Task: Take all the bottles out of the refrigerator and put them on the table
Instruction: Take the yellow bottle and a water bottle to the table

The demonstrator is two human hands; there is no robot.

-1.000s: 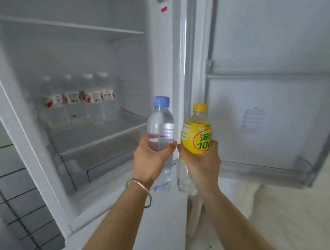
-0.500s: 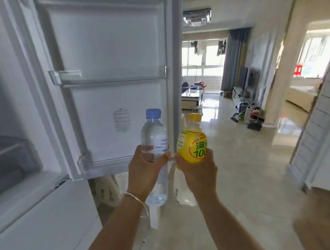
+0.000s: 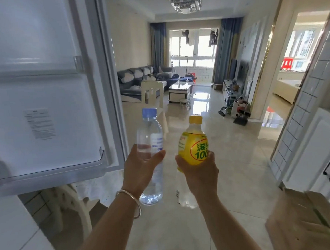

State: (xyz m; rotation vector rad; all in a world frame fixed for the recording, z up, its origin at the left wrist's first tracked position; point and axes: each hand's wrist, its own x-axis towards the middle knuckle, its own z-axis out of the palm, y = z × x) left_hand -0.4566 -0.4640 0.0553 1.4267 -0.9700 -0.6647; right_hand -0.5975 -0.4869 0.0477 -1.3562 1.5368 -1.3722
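Observation:
My left hand [image 3: 141, 169] grips a clear water bottle [image 3: 149, 133] with a blue cap, held upright in front of me. Beside it, my right hand [image 3: 199, 174] grips a bottle with a yellow label and yellow cap [image 3: 194, 144], also upright. Both bottles are raised at chest height, a small gap between them. The open refrigerator door [image 3: 45, 92] fills the left of the view, its door shelves bare. The refrigerator's inside is out of view.
A white chair [image 3: 152, 92] stands past the door's edge, and a carved white chair back [image 3: 73, 202] shows below the door. A cardboard box [image 3: 304, 219] sits at lower right by white cabinets [image 3: 316, 152]. A glossy tiled floor [image 3: 227, 141] leads to a sofa [image 3: 139, 78] and coffee table [image 3: 180, 90].
My view has swung right, away from the refrigerator's shelves and their remaining bottles, to the open door and the living room. Both hands have kept their bottles, now slightly further apart.

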